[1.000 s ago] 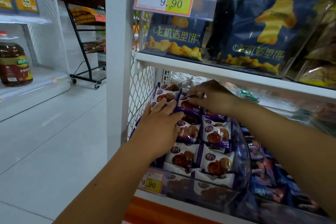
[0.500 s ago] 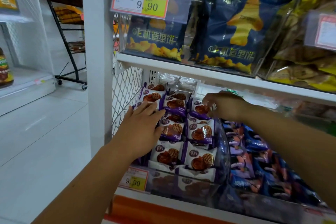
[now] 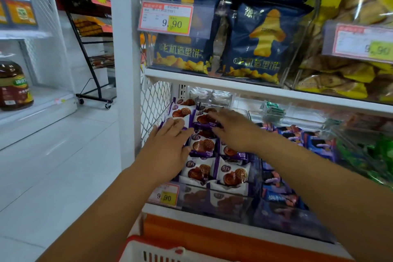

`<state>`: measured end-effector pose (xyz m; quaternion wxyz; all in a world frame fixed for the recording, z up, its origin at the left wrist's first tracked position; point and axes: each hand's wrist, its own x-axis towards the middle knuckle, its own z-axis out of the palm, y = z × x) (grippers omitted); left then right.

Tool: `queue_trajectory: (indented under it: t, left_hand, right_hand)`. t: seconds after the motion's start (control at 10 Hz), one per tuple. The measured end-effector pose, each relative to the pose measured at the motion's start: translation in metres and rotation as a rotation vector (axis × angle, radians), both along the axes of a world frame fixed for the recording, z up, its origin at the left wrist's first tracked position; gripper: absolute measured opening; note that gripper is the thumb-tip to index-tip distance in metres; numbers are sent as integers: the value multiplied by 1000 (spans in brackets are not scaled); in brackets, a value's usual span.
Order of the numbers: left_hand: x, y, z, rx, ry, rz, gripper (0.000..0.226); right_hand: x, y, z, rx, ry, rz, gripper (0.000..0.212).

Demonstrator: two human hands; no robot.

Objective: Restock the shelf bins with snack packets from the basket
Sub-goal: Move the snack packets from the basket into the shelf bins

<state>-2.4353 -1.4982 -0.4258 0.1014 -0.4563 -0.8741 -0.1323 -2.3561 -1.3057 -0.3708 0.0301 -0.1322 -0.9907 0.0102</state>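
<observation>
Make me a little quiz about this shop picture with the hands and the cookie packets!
1. True or false: the left hand and the right hand are both at the clear bin of purple-and-white packets.
2. Pick one: what does the price tag on the front of that bin say? A) 9.90 B) 5.50 C) 12.00
3. Fill the gap: the basket at the bottom of the view has a ___ rim.

Key: 1 true; 2 A; 3 red.
</observation>
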Motion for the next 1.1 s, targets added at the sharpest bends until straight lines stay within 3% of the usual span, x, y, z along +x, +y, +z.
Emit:
queue_trajectory:
  t: [0.2,0.3,0.4,0.5,0.7,0.9,1.1]
  left_hand:
    - [24,-15,-12,-126,14,-15,55]
    - [25,-18,-15,-152,27,4,60]
    - [35,-23,-13,-131,17,-12,80]
    - [45,-31,-4,-125,-16,21,72]
    - [72,-53,2,-292,-12,128,60]
    - [81,-46,-4,-318,-63,164,60]
    - [112,-41,52,-305,-304,12,60]
  right_hand:
    - [14,-29,-27,125,-276,-56,65]
    - [15,-30,-30,150,-292,-80,65]
    - [29,-39,-21,60,-172,-91,64]
    - [52,-52,-18,58,-89,-74,63]
    - [105,-95,-52,306,-106,-66,68]
    - [107,-93,-55,281,-142,-78,68]
    - [139,-84,12,-281,-285,11,48]
